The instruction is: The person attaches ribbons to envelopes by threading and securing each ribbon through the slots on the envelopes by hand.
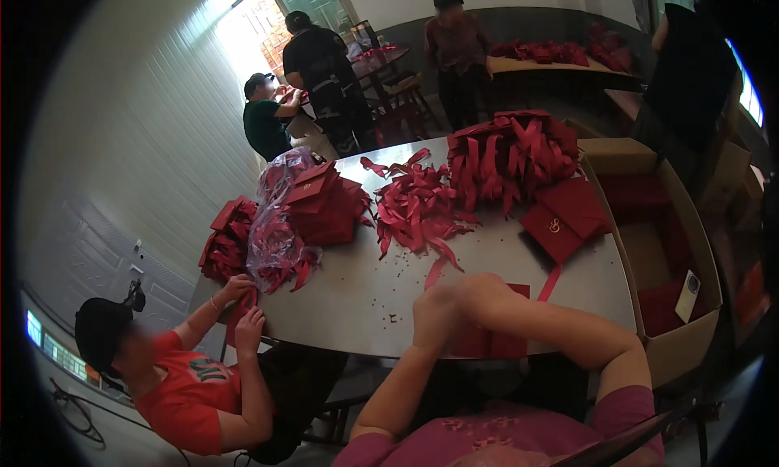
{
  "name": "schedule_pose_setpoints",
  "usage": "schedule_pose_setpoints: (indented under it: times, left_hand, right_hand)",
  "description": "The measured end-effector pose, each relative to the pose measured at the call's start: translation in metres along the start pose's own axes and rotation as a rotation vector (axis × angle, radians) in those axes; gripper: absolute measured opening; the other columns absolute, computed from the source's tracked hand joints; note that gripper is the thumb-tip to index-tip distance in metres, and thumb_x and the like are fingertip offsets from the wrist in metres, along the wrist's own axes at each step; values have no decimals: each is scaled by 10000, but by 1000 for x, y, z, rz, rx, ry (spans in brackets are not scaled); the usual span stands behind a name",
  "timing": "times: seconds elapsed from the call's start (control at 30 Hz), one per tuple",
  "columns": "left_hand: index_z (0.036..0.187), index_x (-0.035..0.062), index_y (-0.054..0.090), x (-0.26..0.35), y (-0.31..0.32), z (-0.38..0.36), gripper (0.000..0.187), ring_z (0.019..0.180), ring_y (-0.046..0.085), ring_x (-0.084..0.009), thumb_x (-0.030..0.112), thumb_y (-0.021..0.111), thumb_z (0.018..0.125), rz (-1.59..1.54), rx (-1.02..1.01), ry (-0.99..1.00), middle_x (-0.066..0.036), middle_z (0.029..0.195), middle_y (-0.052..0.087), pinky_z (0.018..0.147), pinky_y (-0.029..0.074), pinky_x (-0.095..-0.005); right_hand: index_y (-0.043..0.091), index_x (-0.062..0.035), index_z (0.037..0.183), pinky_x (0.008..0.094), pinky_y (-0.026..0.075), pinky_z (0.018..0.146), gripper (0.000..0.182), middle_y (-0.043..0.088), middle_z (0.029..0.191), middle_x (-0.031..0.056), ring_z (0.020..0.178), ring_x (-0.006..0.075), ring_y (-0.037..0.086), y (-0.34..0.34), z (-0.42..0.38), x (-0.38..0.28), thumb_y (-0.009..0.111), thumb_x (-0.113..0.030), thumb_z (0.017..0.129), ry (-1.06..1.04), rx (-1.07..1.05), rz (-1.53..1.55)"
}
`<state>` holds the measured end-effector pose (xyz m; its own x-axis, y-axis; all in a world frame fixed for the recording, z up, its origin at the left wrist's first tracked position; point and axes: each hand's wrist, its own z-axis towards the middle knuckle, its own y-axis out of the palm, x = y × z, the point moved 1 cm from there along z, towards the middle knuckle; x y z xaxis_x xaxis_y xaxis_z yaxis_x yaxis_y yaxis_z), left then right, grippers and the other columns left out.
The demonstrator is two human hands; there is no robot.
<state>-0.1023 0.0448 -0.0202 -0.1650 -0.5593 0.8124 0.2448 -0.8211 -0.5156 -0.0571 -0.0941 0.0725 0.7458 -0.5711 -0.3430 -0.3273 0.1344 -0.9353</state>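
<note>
My left hand (436, 313) and my right hand (484, 296) meet over a red folded card pouch (505, 344) at the table's near edge. Both are blurred, and their fingertips are hidden. A red ribbon (436, 272) runs out beyond my left hand. Right of my hands lies another red pouch (560, 223) with a gold emblem and a ribbon. A loose heap of red ribbons (418, 203) lies ahead, beside a large stack of ribboned red pouches (511, 159).
A metal-topped table (349, 305) carries more pouches (320, 203) and a plastic-wrapped bundle (280, 223). An open cardboard box (698, 256) stands at the right. A co-worker in red (191, 386) handles a ribbon at the left; other people are behind the table.
</note>
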Motion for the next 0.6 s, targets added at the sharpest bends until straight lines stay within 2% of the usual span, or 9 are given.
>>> schedule_pose_setpoints:
  times: [0.03,0.07,0.1,0.17,0.2,0.33,0.4,0.53,0.6]
  left_hand:
    - [919,-20,652,3,-3,0,108,733,621,-105,20,681,824,-224,50,-162,-50,821,670,675,505,-240]
    - [927,-25,652,7,-3,3,112,738,631,-115,16,676,825,-451,90,-317,-55,829,672,680,513,-247]
    - [927,-25,652,11,-3,5,112,738,631,-115,16,676,825,-461,65,-303,-55,829,672,680,513,-247]
    - [956,-36,651,11,-9,3,126,743,651,-148,-5,652,833,-903,96,-432,-73,855,679,694,531,-264]
    - [982,-46,647,7,-13,3,141,804,663,-175,-29,622,844,-958,35,-461,-95,934,687,736,539,-275]
    - [1031,-39,643,-3,-12,0,195,877,662,-183,-59,606,841,-982,-110,-488,-114,1005,684,794,535,-280]
    - [1092,-23,594,-6,-9,-1,270,938,654,-186,-79,608,828,-800,-225,-395,-128,1052,677,838,526,-284]
    - [1129,5,533,-3,-7,2,342,930,654,-182,-97,611,812,-756,-357,-384,-131,1042,677,842,523,-280]
    - [1110,0,519,-5,-7,1,322,967,641,-181,-72,591,804,-777,-337,-391,-112,1026,676,833,503,-267]
  right_hand:
    - [665,-10,882,418,545,703,151,643,892,171,821,332,669,10,2,3,556,-75,799,12,0,5]
    - [662,-13,874,429,539,729,143,643,887,175,840,347,662,25,8,10,556,-85,812,-25,151,33]
    - [660,-16,867,440,533,755,137,644,883,178,859,362,654,36,10,19,557,-96,825,-58,306,53]
    - [654,-25,860,436,530,746,118,644,871,173,868,358,652,50,10,28,576,-105,820,-48,354,30]
    - [647,-35,853,432,527,737,102,643,858,167,877,354,650,56,10,29,595,-115,815,-65,389,20]
    - [664,-45,857,388,525,699,92,660,838,145,829,320,661,73,-3,44,644,-118,807,36,403,85]
    - [691,-52,854,356,518,679,84,675,826,129,769,278,667,80,-14,52,678,-116,801,106,466,831]
    - [704,-35,842,337,517,674,90,687,808,130,740,250,673,87,-15,58,690,-115,803,167,402,764]
    - [705,-43,838,353,515,661,75,668,791,123,739,280,665,87,-14,57,691,-104,797,15,424,302]
